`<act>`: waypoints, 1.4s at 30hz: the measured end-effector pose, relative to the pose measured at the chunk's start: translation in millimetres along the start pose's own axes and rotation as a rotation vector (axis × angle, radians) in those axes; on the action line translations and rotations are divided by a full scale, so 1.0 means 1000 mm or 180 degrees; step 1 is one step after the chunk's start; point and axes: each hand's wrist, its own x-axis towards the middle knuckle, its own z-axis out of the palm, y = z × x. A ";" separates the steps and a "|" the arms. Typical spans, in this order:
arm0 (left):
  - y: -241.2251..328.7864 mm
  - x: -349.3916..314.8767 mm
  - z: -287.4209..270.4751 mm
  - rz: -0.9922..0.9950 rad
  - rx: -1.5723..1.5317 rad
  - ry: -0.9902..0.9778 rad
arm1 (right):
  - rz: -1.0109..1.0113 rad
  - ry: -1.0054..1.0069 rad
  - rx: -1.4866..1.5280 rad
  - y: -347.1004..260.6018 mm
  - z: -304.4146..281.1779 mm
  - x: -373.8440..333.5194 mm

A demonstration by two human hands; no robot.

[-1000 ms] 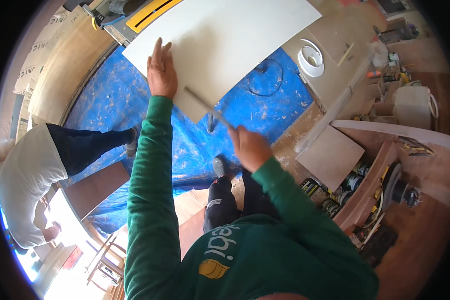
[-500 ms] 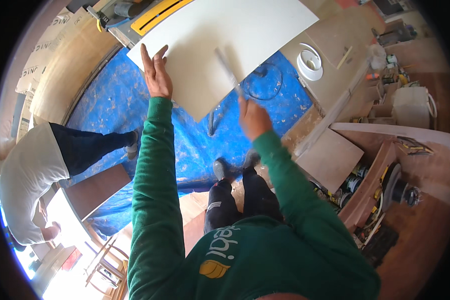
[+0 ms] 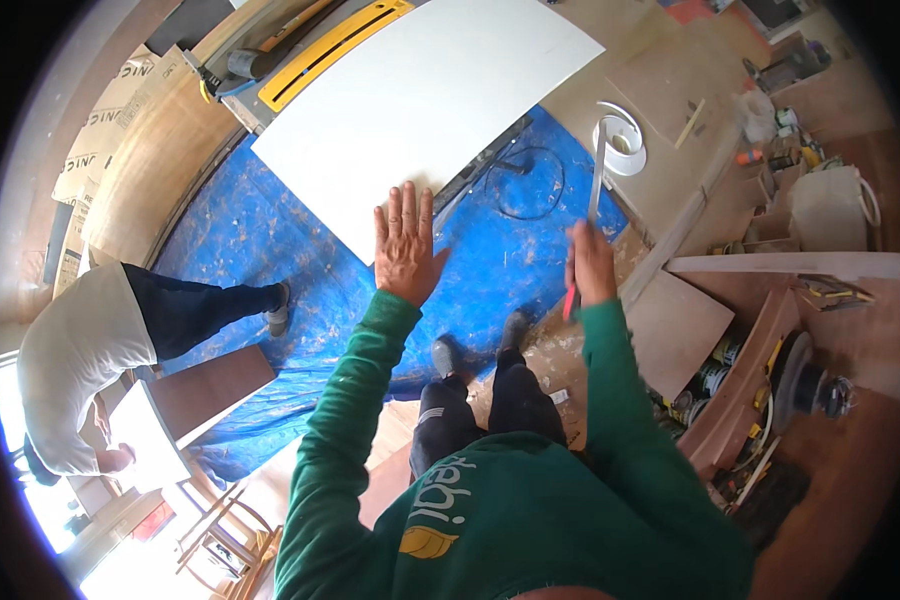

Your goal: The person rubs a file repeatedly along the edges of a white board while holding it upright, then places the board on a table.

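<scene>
A large white board (image 3: 410, 110) lies in front of me, its near corner pointing toward me. My left hand (image 3: 407, 245) rests on that near corner, palm down, with fingers stretched out flat and the thumb apart. To the right, away from the board, my right hand (image 3: 592, 263) is closed around the handle of a file (image 3: 598, 180). Its long, narrow metal blade points away from me, and the red handle end shows below my fist. Beyond the blade sits a roll of white edging strip (image 3: 625, 150), partly overlapped by the file tip.
A yellow slotted plate (image 3: 320, 50) runs along the board's far left edge. Blue sheeting (image 3: 230, 240) covers the floor, with a dark cable (image 3: 525, 185) on it. At left, another person (image 3: 90, 330) bends over a panel (image 3: 150, 440). Tools and an open wooden box (image 3: 770, 350) are at right.
My left hand has moved right and nearer, from the board's left edge to its near corner. My right hand has swung the file right, away from the board's edge.
</scene>
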 end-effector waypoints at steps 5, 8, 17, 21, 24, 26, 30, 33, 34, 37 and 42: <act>0.043 0.077 0.029 0.0122 -0.0225 0.0468 | 0.0740 -0.0610 0.0862 0.043 -0.033 -0.064; 0.097 0.087 0.061 0.0389 -0.2121 -0.1038 | 0.0709 -0.1106 0.1629 0.029 -0.049 -0.074; 0.224 0.024 -0.023 -0.1319 -0.5069 -0.1337 | 0.1978 -0.3385 0.3204 0.004 -0.094 -0.042; 0.219 0.060 -0.007 -0.1997 -0.4531 -0.0247 | 0.2168 -0.3379 0.2690 -0.013 -0.111 -0.056; 0.200 0.097 0.001 -0.2221 -0.5213 0.0670 | 0.2166 -0.3287 0.2502 -0.014 -0.119 -0.082; 0.164 0.120 0.001 -0.2337 -0.5094 0.1581 | 0.2017 -0.3411 0.2510 -0.001 -0.130 -0.085; 0.069 0.134 -0.065 -0.1729 -0.3226 0.2398 | 0.1300 -0.2317 0.0915 0.050 -0.143 -0.067; 0.036 0.127 -0.089 -0.1464 -0.3282 0.1317 | -0.0275 -0.1540 -0.0535 0.091 -0.123 -0.037; 0.018 0.104 -0.080 -0.1243 -0.3251 0.0927 | -0.0780 -0.1482 -0.0413 0.082 -0.101 -0.038; 0.047 0.049 -0.033 -0.1059 -0.3150 -0.0067 | -0.1573 -0.1298 -0.0421 0.020 -0.058 -0.056; 0.166 -0.002 -0.008 -0.1935 -0.5479 -0.0096 | -0.1443 -0.1242 -0.0283 -0.001 -0.025 -0.086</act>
